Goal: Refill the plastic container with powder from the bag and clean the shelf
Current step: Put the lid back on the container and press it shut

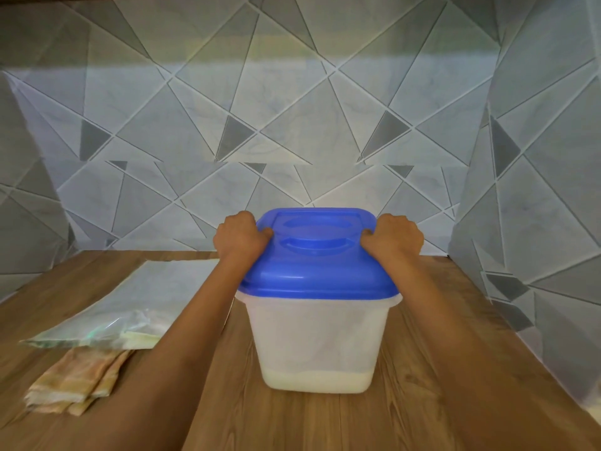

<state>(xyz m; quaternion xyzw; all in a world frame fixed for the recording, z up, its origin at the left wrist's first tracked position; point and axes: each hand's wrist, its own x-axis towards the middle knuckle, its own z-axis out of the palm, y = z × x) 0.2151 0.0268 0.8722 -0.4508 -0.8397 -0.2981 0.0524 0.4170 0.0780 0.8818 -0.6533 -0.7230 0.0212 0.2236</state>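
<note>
A translucent white plastic container [317, 340] stands on the wooden shelf [422, 402], a thin layer of white powder at its bottom. A blue lid [320, 255] with a moulded handle sits on top. My left hand [239, 239] grips the lid's far left corner and my right hand [395, 239] grips its far right corner, thumbs pressed on top. A flat clear plastic bag [130, 304] lies on the shelf to the left. A folded yellowish checked cloth [79, 382] lies partly under the bag's near edge.
Grey geometric-patterned walls [292, 125] close the shelf at the back and on both sides. Bare wood shows in front of and to the right of the container.
</note>
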